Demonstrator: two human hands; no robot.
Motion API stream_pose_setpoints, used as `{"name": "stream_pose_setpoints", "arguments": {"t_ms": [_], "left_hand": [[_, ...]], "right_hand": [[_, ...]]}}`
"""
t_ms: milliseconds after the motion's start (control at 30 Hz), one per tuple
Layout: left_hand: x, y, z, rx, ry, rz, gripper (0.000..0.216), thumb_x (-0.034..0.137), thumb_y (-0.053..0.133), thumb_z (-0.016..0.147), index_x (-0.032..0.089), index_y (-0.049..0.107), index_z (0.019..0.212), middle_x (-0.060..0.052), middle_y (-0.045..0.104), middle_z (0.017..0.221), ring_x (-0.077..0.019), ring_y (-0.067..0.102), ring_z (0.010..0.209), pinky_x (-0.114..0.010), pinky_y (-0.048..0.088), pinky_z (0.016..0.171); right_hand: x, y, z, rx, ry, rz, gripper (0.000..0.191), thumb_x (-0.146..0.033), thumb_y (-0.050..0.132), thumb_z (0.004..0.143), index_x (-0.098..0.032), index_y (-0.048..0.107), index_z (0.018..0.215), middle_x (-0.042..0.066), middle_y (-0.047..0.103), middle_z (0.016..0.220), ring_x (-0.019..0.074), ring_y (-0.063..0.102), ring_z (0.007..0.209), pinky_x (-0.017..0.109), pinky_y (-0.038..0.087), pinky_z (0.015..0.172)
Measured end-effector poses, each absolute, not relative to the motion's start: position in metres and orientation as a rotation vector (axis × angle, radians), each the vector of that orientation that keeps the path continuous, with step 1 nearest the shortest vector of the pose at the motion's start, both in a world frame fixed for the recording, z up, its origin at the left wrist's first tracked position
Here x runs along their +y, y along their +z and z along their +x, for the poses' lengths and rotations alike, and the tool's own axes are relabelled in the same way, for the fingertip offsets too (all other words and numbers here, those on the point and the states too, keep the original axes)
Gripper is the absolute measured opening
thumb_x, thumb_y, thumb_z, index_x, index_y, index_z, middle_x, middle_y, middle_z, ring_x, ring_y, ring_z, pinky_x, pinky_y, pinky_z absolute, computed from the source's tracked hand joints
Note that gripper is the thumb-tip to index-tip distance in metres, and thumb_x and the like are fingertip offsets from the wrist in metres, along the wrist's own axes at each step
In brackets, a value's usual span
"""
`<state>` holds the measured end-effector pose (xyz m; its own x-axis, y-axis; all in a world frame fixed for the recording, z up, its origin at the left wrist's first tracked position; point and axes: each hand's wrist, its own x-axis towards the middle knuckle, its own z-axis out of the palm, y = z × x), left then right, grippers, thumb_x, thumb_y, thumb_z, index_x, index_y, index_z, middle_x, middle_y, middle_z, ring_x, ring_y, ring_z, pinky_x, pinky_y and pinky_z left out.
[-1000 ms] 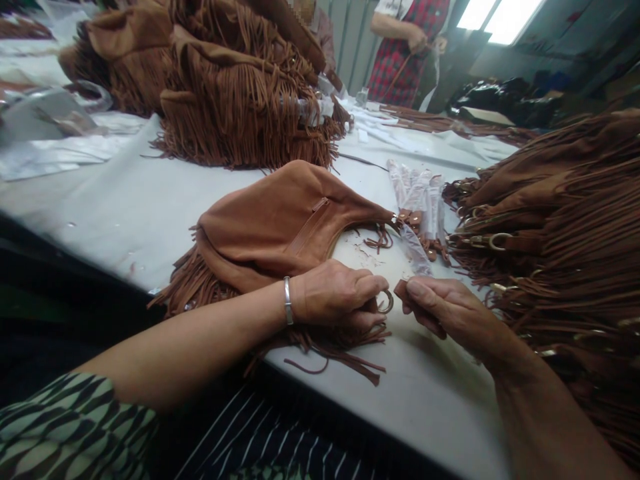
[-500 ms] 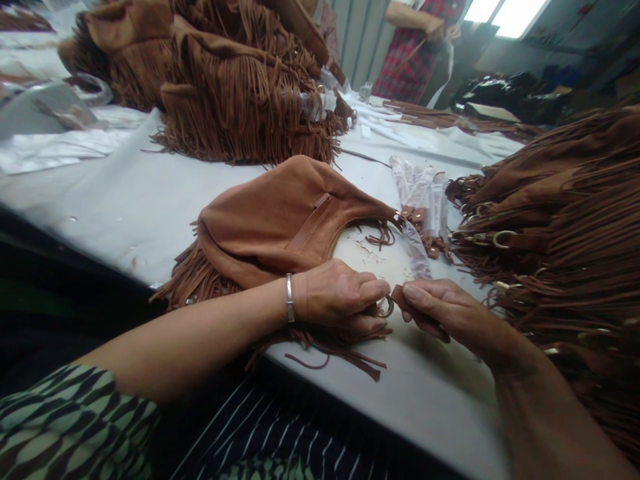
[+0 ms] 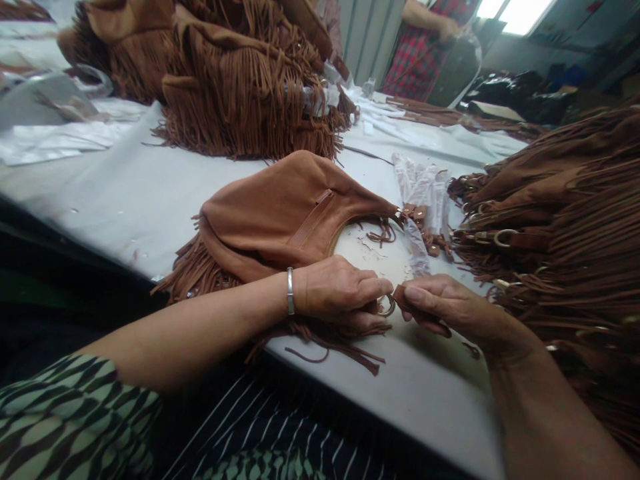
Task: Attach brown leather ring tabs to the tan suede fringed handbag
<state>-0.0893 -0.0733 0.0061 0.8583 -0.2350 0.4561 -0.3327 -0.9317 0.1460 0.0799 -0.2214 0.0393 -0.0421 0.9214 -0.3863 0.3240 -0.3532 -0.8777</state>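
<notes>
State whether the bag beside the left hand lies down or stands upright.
Lying down: the bag spreads across the table, its broad side and slanted zip facing up.

Brown bag [image 3: 265, 213], seemingly golden ring [image 3: 393, 307]

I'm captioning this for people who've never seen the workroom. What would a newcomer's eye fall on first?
Probably the brown fringed bag lying mid-picture on the pale table, where the left hand holds a metal ring and the right hand pinches a strap end close beside it. Next, likely, the tall heap of fringed bags behind it, and another brown heap along the right edge.
</notes>
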Motion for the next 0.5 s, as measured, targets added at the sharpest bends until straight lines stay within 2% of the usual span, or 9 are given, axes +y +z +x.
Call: {"name": "stream_pose_setpoints", "arguments": {"t_ms": [333,500], "left_hand": [[-0.0733,0.0086,-0.0874,-0.446,0.455,2.829,0.038,0.048,0.048,0.088,0.013,0.053,0.103,-0.006,0.064,0.087,-0.015,0.06,0.066,-0.026,0.044,0.055],[-0.0748,0.0088,-0.0863,-0.44,0.399,2.841,0.039,0.049,0.044,0.09,0.012,0.053,0.098,-0.007,0.063,0.088,-0.0165,0.06,0.069,-0.027,0.045,0.058]], "right_hand": [[-0.2215,0.0447,0.084,-1.326,1.537,-1.701,0.049,-0.057,0.047,0.085,-0.012,0.057,0.069,-0.006,0.036,0.044,0.0048,0.027,0.036,0.019,0.015,0.034],[-0.2237,0.0388,0.0865,-1.306,1.541,-1.69,0.048,-0.055,0.045,0.088,-0.012,0.056,0.07,-0.007,0.034,0.043,0.0044,0.025,0.036,0.02,0.011,0.036]]}}
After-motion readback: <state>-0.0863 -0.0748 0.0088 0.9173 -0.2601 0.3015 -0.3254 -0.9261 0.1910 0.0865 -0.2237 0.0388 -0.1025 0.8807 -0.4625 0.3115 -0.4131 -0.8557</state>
